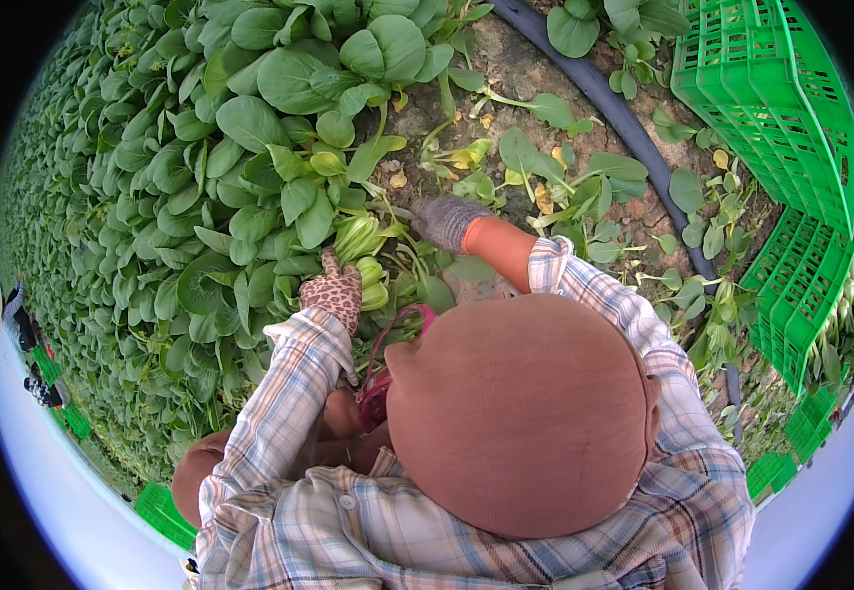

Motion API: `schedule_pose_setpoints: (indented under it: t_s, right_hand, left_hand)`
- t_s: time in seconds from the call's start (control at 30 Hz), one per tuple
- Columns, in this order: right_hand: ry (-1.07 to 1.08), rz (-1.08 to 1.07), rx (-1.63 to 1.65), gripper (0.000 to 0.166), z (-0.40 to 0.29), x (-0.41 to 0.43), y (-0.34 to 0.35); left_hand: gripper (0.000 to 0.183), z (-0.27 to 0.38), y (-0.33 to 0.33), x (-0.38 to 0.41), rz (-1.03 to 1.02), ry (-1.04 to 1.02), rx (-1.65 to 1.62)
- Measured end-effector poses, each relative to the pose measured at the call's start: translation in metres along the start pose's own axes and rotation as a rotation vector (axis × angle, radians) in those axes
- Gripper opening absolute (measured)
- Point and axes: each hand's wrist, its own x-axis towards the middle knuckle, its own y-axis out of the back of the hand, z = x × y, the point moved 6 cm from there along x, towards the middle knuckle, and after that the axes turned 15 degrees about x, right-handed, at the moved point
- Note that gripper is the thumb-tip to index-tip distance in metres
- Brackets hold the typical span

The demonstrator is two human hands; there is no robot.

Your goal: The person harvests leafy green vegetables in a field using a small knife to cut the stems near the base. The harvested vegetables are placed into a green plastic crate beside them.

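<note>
My left hand [332, 293], in a leopard-print glove, is closed around leafy green heads that look like bok choy [359, 237]. Their pale green stalks bulge out beside its fingers, and a second pale cluster [373, 283] lies against its right side. To the right, my right hand [444, 223] wears a grey knit glove and is low over the soil at the edge of the crop. A thin greyish shape juts left from its fingertips among the stems; whether it is a blade or a stalk is unclear. The undersides of those fingers are hidden.
Dense standing greens [169, 177] fill the left. A black hose [618, 118] curves across soil strewn with loose leafy plants [581, 184]. Green plastic crates [758, 96] stand at right. A brown-covered head [522, 413] blocks the lower middle. Other people [17, 317] are far left.
</note>
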Motion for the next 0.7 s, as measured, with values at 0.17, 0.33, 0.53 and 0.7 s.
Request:
schedule_pose_setpoints:
  t_s: [0.17, 0.33, 0.53, 0.7]
  right_hand:
    - [0.067, -0.023, -0.125, 0.036, -0.011, 0.027, 0.006]
    - [0.165, -0.137, -0.217, 0.039, -0.019, 0.053, 0.006]
    - [0.125, -0.052, -0.067, 0.039, -0.012, 0.032, 0.009]
    - [0.120, -0.126, -0.227, 0.037, -0.032, 0.041, 0.011]
  left_hand:
    - [0.042, 0.006, 0.009, 0.000, -0.060, 0.013, 0.026]
    - [0.067, -0.019, 0.033, -0.014, -0.117, 0.019, -0.127]
    - [0.079, -0.006, 0.026, -0.009, -0.218, -0.003, -0.055]
    - [0.048, 0.000, 0.005, 0.002, -0.167, 0.138, -0.295]
